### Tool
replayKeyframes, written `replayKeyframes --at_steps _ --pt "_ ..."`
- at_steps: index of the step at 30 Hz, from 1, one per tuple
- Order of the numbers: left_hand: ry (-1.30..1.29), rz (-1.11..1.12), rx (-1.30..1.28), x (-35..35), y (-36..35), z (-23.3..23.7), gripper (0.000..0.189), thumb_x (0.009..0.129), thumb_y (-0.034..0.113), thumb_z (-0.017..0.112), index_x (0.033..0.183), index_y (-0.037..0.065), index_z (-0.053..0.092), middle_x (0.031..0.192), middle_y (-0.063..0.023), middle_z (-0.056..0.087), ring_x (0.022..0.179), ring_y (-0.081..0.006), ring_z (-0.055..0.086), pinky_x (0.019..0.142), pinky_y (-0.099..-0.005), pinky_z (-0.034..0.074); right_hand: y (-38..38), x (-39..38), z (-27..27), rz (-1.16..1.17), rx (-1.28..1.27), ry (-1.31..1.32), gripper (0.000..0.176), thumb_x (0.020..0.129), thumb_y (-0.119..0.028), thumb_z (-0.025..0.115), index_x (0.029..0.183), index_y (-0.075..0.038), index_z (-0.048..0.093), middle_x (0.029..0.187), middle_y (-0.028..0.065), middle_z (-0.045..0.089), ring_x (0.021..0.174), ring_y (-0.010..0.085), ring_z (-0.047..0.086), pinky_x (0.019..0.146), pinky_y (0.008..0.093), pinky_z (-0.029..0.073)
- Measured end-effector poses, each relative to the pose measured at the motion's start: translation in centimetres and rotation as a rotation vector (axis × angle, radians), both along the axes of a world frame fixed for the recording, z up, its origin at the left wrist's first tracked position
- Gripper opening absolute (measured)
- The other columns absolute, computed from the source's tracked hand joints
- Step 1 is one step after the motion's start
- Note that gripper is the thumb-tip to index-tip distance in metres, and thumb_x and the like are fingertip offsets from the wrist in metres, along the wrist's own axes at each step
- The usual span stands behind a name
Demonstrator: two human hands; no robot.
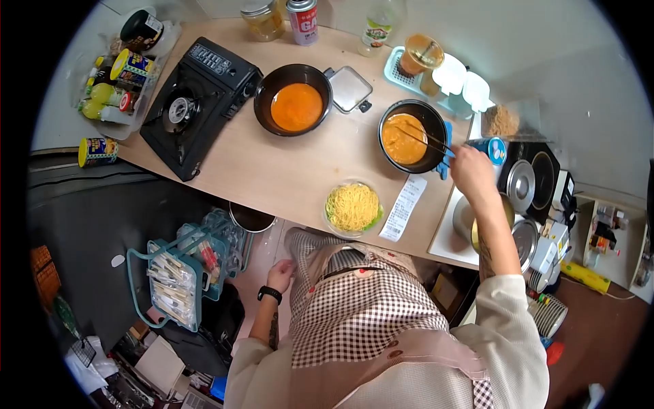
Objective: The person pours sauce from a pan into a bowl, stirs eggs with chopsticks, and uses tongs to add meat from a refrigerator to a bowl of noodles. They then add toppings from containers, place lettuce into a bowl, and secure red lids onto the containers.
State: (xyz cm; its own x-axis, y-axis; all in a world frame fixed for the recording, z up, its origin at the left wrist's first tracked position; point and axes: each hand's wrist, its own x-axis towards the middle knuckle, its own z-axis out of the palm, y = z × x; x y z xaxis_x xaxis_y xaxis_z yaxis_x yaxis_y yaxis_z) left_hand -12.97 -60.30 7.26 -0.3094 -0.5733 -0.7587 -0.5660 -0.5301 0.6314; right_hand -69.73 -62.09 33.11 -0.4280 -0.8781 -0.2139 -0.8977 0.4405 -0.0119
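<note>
My right hand (470, 167) is closed round dark chopsticks (428, 136), whose tips dip into orange-brown sauce (403, 138) in a black bowl (436, 154). Down at my left side, by the apron, hangs my left hand (280, 275); its fingers are too small and partly hidden to read. Another black bowl (264, 95), with smoother orange soup (296, 107), stands left on the table. Yellow noodles (353, 207) with some green at the edge fill a clear bowl near the table's front edge. Beside them lies a printed receipt (403, 207).
A black portable stove (197, 102) stands on the left of the table (272, 170). Jars, a gas can (303, 20), a bottle and a light-blue basket (402, 78) line the back. Pots and lids (520, 178) sit at right; a teal bag (197, 286) hangs below left.
</note>
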Motion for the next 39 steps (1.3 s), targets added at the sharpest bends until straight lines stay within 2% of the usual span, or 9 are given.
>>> replayKeyframes --at_steps 2,3,8,15,19,27,33,37,39 --pt "-0.006 0.003 -0.061 -0.7 -0.5 0.3 0.025 0.097 0.021 0.063 0.113 0.002 0.066 0.088 -0.0041 0.069 0.075 -0.0128 0.064 0.062 -0.0265 0.048 0.6 0.6 2.0 -0.016 0.155 0.042 0.012 0.083 -0.012 0.062 0.089 -0.005 0.069 0.087 0.0190 0.071 0.081 0.0367 0.069 0.073 0.0465 0.055" --pt "-0.116 -0.020 -0.031 -0.6 -0.8 0.4 0.024 0.095 0.018 0.064 0.112 0.001 0.067 0.096 -0.0103 0.072 0.085 -0.0164 0.067 0.076 -0.0303 0.054 0.2 1.0 1.7 0.015 0.122 0.024 0.012 0.084 -0.013 0.061 0.087 -0.005 0.069 0.086 0.0187 0.071 0.081 0.0362 0.069 0.073 0.0463 0.055" --pt "-0.029 -0.004 -0.024 -0.9 -1.6 0.7 0.024 0.095 0.019 0.065 0.111 0.001 0.067 0.093 -0.0085 0.071 0.080 -0.0147 0.066 0.072 -0.0287 0.054 1.1 1.1 2.1 -0.030 0.115 0.096 0.012 0.084 -0.012 0.060 0.087 -0.006 0.071 0.085 0.0179 0.071 0.081 0.0363 0.069 0.075 0.0463 0.055" --pt "0.078 0.076 -0.105 -3.9 -4.1 4.3 0.024 0.098 0.019 0.064 0.112 0.000 0.064 0.088 -0.0040 0.067 0.076 -0.0122 0.061 0.071 -0.0275 0.052 0.8 2.2 5.2 -0.097 0.098 0.074 0.024 0.086 -0.015 0.063 0.107 -0.007 0.072 0.096 0.0156 0.071 0.090 0.0344 0.068 0.081 0.0443 0.054" --pt "0.133 0.188 -0.060 -2.1 -2.8 1.8 0.026 0.094 0.021 0.068 0.110 0.000 0.067 0.087 -0.0060 0.070 0.080 -0.0133 0.065 0.075 -0.0276 0.053 -4.1 6.7 9.6 0.054 -0.099 -0.017 0.024 0.088 -0.015 0.060 0.109 -0.008 0.070 0.098 0.0162 0.070 0.090 0.0352 0.067 0.080 0.0452 0.053" --pt "0.073 0.240 -0.086 1.4 -1.7 1.5 0.022 0.097 0.016 0.064 0.112 0.000 0.064 0.089 -0.0024 0.066 0.076 -0.0105 0.060 0.072 -0.0256 0.051 -20.8 13.7 1.2 0.491 0.033 0.097 0.021 0.085 -0.009 0.053 0.086 -0.005 0.074 0.091 0.0156 0.073 0.086 0.0321 0.071 0.077 0.0409 0.057" --pt "0.058 0.434 -0.060 6.4 0.8 0.2 0.022 0.096 0.021 0.065 0.107 0.002 0.066 0.086 -0.0027 0.066 0.074 -0.0116 0.061 0.067 -0.0253 0.049 -21.3 13.6 2.2 0.409 0.165 0.088 0.020 0.084 -0.010 0.055 0.094 -0.004 0.071 0.090 0.0169 0.071 0.088 0.0360 0.069 0.078 0.0438 0.056" --pt "0.021 0.380 0.003 8.0 1.7 -0.7 0.023 0.095 0.023 0.067 0.105 0.002 0.067 0.086 -0.0036 0.068 0.075 -0.0120 0.063 0.066 -0.0261 0.049 -22.7 12.7 -1.1 0.431 -0.009 0.067 0.021 0.084 -0.010 0.055 0.094 -0.003 0.071 0.090 0.0171 0.071 0.086 0.0362 0.069 0.076 0.0433 0.056" --pt "0.021 0.364 -0.012 8.1 0.5 -1.4 0.023 0.095 0.022 0.067 0.106 0.002 0.067 0.086 -0.0038 0.068 0.075 -0.0122 0.063 0.066 -0.0267 0.050 -21.6 13.2 1.7 0.386 0.121 0.160 0.020 0.085 -0.010 0.053 0.091 -0.004 0.071 0.090 0.0174 0.072 0.085 0.0336 0.071 0.072 0.0418 0.057"
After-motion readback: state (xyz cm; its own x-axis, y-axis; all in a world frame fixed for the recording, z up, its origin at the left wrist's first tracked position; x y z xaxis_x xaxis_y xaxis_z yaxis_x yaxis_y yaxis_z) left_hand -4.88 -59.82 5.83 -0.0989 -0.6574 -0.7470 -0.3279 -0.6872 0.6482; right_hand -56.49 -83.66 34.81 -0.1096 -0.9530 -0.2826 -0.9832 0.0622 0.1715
